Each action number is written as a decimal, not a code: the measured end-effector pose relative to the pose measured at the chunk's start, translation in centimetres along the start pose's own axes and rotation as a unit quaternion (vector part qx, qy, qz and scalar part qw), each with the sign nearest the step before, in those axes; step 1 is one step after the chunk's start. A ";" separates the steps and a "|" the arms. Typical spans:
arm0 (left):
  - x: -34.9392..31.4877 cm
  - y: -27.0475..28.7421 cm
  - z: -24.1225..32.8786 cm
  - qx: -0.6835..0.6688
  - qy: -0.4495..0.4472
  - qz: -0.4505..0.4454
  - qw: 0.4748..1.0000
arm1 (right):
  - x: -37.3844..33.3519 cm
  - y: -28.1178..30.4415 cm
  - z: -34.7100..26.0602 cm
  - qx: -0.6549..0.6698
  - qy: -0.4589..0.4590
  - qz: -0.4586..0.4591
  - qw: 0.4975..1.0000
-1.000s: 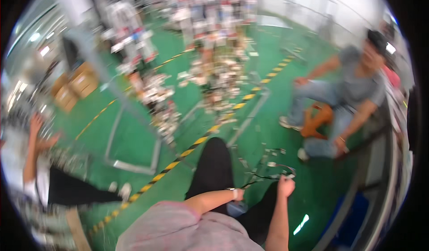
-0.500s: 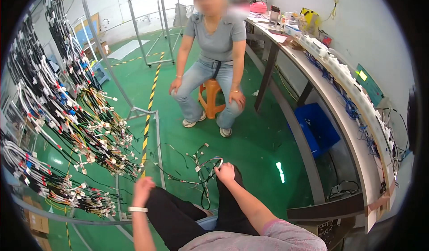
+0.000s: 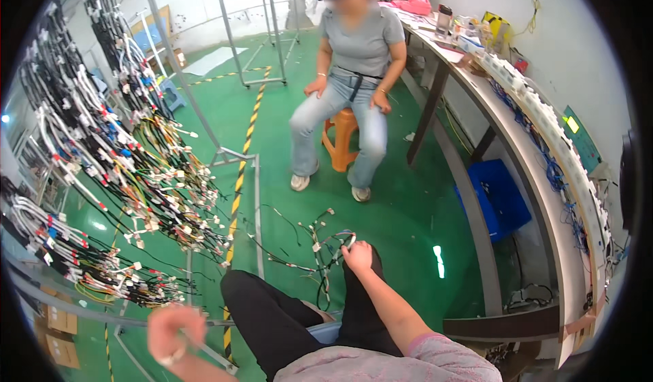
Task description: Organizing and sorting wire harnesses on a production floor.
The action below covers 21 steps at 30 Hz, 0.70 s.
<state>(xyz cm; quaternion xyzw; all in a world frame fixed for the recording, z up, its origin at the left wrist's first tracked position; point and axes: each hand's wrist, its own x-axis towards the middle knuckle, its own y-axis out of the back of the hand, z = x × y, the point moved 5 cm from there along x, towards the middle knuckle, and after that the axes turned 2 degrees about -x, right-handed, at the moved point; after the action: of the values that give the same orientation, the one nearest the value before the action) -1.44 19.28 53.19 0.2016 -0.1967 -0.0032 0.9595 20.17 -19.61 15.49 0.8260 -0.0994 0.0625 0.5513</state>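
Observation:
My right hand [image 3: 358,256] rests on my right knee, its fingers wrapped round a bundled wire harness [image 3: 325,257]. Black branches with white connectors fan out from the grip to the left and hang down between my legs. At the lower left, my left hand [image 3: 175,331] is raised beside the rack, clear of my thigh. Motion smears its fingers, and I make out nothing held in it. Nearest to that hand are the ends of hanging wire harnesses [image 3: 115,273], black and white cables with many small connectors.
Thick hanging cable bunches [image 3: 122,151] fill the left side on a metal rack [image 3: 257,205]. Ahead, a person [image 3: 357,48] sits on an orange stool [image 3: 341,140]. A long workbench [image 3: 507,134] runs along the right, with a blue bin [image 3: 500,198] under it. Cardboard boxes [image 3: 61,317] stand lower left.
My left hand has swung left and down, away from my left knee. My right hand keeps its grip on the harness. The view has shifted slightly left.

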 end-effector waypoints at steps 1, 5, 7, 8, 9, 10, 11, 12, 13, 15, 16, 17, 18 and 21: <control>3.4 -1.9 -2.3 -0.099 0.183 -0.104 0.973 | -0.1 0.5 0.7 -0.012 -0.005 0.005 1.000; 3.0 -4.9 -23.1 0.563 0.338 0.085 0.749 | -1.1 0.3 1.9 -0.008 -0.012 0.012 1.000; -1.4 -9.7 -30.2 0.530 0.456 0.074 0.711 | -1.2 0.3 1.4 -0.002 -0.013 -0.001 1.000; -2.7 -11.7 -31.8 0.423 0.497 0.127 0.747 | -1.1 0.3 1.5 -0.001 -0.013 0.005 1.000; -3.5 -12.0 -33.2 0.423 0.496 0.126 0.748 | -1.5 0.3 1.8 -0.001 -0.014 0.015 1.000; -3.8 -11.7 -33.8 0.421 0.468 0.159 0.760 | -1.5 0.3 1.8 -0.001 -0.009 0.024 1.000; -4.3 -11.3 -34.4 0.419 0.441 0.191 0.770 | -1.5 0.2 1.6 -0.010 0.001 0.029 1.000; -4.4 -11.2 -34.6 0.417 0.445 0.192 0.769 | -1.4 0.2 1.7 -0.013 0.005 0.027 1.000; -4.0 -11.1 -34.2 0.412 0.431 0.192 0.779 | -1.3 0.2 1.8 -0.006 0.001 0.025 1.000; -3.5 -11.0 -33.9 0.405 0.415 0.189 0.792 | -1.0 0.3 1.9 -0.001 -0.004 0.012 1.000; -3.2 -11.1 -33.5 0.410 0.417 0.181 0.791 | -0.9 0.6 1.9 -0.007 0.000 0.038 0.999; -3.7 -10.9 -33.6 0.412 0.412 0.188 0.791 | -1.3 0.5 1.9 -0.003 -0.005 0.025 1.000; -3.4 -10.7 -33.9 0.412 0.403 0.201 0.792 | -0.7 0.5 1.8 0.002 -0.006 0.019 1.000; -4.3 -10.1 -34.2 0.399 0.412 0.209 0.792 | -0.8 0.3 1.4 -0.014 -0.011 -0.018 1.000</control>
<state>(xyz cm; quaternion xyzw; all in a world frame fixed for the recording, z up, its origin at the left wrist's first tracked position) 8.30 23.58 18.89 0.5025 0.1961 0.3596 0.7614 19.35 -20.93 15.06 0.8206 -0.0916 0.0416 0.5625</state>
